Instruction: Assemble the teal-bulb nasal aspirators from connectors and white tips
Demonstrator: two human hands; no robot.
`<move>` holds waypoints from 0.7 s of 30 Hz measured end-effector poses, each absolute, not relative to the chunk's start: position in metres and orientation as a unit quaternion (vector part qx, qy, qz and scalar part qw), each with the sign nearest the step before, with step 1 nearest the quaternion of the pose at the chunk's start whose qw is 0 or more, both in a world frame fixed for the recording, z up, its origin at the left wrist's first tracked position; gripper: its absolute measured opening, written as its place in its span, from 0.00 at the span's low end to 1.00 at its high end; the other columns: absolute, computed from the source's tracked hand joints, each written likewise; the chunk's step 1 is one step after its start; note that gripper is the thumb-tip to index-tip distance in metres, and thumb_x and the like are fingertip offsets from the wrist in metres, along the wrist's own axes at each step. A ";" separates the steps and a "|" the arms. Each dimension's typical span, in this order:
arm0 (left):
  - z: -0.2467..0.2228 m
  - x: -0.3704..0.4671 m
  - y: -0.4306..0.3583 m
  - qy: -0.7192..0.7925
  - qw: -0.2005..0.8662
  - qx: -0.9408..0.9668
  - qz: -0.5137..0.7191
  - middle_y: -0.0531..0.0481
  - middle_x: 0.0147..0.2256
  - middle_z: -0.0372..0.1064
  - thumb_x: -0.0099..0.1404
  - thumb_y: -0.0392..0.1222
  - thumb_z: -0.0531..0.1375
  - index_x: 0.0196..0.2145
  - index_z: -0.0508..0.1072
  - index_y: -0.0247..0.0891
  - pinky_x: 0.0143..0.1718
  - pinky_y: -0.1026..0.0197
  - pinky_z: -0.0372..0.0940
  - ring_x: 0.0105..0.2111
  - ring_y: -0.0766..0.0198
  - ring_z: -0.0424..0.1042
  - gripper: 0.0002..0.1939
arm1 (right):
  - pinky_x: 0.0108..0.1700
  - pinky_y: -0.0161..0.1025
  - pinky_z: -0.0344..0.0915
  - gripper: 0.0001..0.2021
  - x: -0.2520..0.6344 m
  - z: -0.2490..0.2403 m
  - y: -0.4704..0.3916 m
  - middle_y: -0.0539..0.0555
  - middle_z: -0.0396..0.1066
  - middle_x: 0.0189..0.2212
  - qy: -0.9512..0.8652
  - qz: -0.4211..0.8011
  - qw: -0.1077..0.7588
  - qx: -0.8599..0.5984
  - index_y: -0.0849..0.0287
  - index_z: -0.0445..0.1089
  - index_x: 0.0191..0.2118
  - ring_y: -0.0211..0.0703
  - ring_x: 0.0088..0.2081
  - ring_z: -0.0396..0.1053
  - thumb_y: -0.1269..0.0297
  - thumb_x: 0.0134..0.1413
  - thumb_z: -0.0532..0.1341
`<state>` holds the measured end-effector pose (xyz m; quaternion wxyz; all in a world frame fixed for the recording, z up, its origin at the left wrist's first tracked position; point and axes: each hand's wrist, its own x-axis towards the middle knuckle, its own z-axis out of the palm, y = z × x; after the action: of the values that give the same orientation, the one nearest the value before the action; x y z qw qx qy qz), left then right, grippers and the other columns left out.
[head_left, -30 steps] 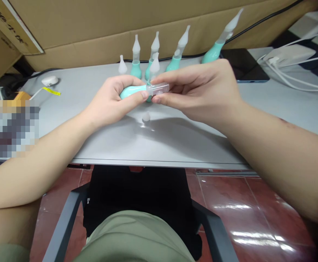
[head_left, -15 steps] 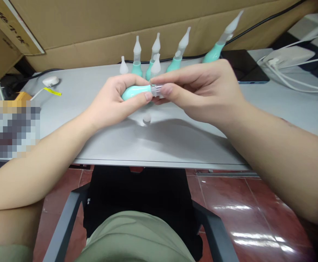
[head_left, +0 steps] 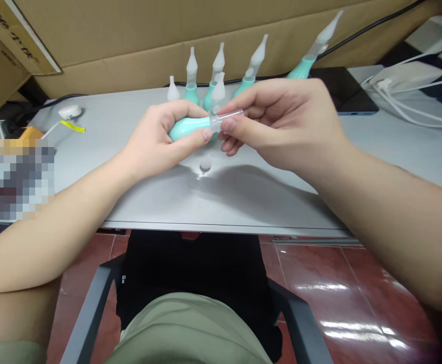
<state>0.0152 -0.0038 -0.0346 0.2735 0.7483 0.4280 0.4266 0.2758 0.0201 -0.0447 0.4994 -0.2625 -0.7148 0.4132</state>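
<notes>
My left hand (head_left: 164,129) is wrapped round a mint-green squeeze bulb (head_left: 190,128), which lies sideways in it with its neck to the right. A clear plastic tube (head_left: 236,115) meets the bulb's neck, and my right hand (head_left: 285,119) pinches it between thumb and fingers. How far the tube sits in the neck I cannot tell. Below the hands, a small whitish round piece (head_left: 205,163) is on the grey table. Just behind them stand a white nozzle tip (head_left: 173,89) and a nasal aspirator (head_left: 218,93) partly hidden by my hands.
Several assembled nasal aspirators (head_left: 192,71) stand along the back, before a cardboard wall (head_left: 130,40). A dark tablet-like device (head_left: 352,91) lies at the back right, beside a white adapter (head_left: 406,78) and cables. A white round plug (head_left: 70,111) is on the left.
My right hand's grip on the clear tube has shifted, and more of the tube shows, tilted up to the right. My left hand holds the bulb as before.
</notes>
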 end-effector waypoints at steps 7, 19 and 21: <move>-0.041 0.017 0.001 0.395 0.238 0.769 0.442 0.46 0.44 0.89 0.78 0.52 0.76 0.47 0.90 0.43 0.54 0.47 0.85 0.44 0.50 0.87 0.11 | 0.39 0.46 0.90 0.20 0.270 -0.048 0.021 0.50 0.85 0.32 -0.701 0.447 0.498 -0.247 0.50 0.89 0.42 0.44 0.32 0.85 0.46 0.65 0.94; -0.050 0.016 0.006 0.353 0.190 0.797 0.451 0.49 0.43 0.88 0.82 0.56 0.77 0.50 0.89 0.43 0.52 0.49 0.86 0.43 0.52 0.88 0.14 | 0.40 0.44 0.83 0.11 0.271 -0.041 0.010 0.51 0.85 0.33 -0.703 0.432 0.490 -0.283 0.53 0.88 0.41 0.43 0.33 0.82 0.71 0.73 0.86; -0.050 0.015 0.006 0.348 0.192 0.799 0.451 0.49 0.43 0.88 0.82 0.55 0.76 0.50 0.90 0.43 0.50 0.50 0.85 0.43 0.52 0.88 0.13 | 0.40 0.44 0.83 0.11 0.272 -0.042 0.011 0.52 0.85 0.33 -0.707 0.433 0.486 -0.277 0.53 0.87 0.42 0.44 0.34 0.82 0.69 0.74 0.86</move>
<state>0.0154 0.0057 -0.0496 0.1916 0.7994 0.3478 0.4509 0.2720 0.0111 -0.0416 0.4856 -0.2774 -0.7070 0.4330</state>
